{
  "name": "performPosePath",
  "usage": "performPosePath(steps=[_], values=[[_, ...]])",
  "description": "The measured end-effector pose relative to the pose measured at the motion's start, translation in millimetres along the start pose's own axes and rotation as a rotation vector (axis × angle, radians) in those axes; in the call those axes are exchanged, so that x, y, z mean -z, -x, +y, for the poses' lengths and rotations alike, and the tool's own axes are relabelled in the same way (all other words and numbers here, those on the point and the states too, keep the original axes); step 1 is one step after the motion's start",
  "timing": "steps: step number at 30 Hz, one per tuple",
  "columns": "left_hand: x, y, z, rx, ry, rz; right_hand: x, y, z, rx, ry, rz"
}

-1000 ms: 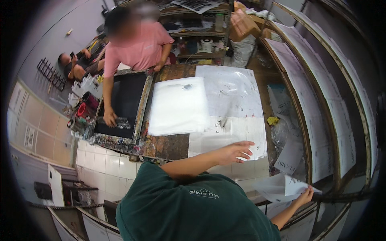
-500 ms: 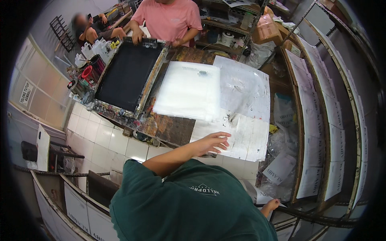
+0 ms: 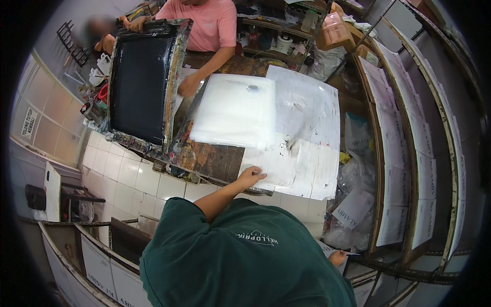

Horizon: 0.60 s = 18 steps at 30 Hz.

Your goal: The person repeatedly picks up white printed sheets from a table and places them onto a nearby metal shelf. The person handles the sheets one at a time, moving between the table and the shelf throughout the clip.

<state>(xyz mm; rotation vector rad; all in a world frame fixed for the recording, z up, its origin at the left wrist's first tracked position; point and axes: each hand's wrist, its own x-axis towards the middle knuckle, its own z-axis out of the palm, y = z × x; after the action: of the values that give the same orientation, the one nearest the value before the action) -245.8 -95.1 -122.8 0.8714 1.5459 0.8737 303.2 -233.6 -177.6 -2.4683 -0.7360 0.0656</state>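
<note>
My left hand (image 3: 251,177) hovers at or rests on the near edge of the white paper sheets (image 3: 312,169) covering the table; I cannot tell if it touches. Its fingers are loosely bent, with nothing seen in them. Down at my right side, by the rack, my right hand (image 3: 337,257) pinches a white printed sheet (image 3: 326,247), partly hidden by my body. A stack of white sheets (image 3: 232,110) lies mid-table. Across from me, a person in a pink shirt (image 3: 207,25) holds a dark screen-printing frame (image 3: 140,84) tilted up, the other hand beneath it.
Racks with white printed sheets (image 3: 394,169) stand on my right, and more racks (image 3: 97,261) are behind me at left. Paint containers (image 3: 92,110) crowd the table's left end. Plastic bags (image 3: 353,204) lie beside the table. Another person (image 3: 102,38) sits at the far left.
My left hand has drawn back toward me and its fingers have bent in. The person opposite has raised the screen frame from near flat and reached a hand under it.
</note>
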Motion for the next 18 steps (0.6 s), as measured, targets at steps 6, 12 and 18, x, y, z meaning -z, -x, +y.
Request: performPosePath(steps=[6, 12, 18], values=[[8.0, -2.3, 27.0, 0.014, 0.534, 0.104, 10.6, 23.3, -27.7, 0.02, -0.016, -0.071], [31.8, -20.6, 27.8, -0.053, 0.941, 0.15, 8.9, 21.0, -19.6, 0.155, -0.072, -0.025], [58.4, -37.6, 34.8, -0.164, 1.308, 0.185, -6.1, 8.8, -3.2, 0.067, -0.006, -0.025]])
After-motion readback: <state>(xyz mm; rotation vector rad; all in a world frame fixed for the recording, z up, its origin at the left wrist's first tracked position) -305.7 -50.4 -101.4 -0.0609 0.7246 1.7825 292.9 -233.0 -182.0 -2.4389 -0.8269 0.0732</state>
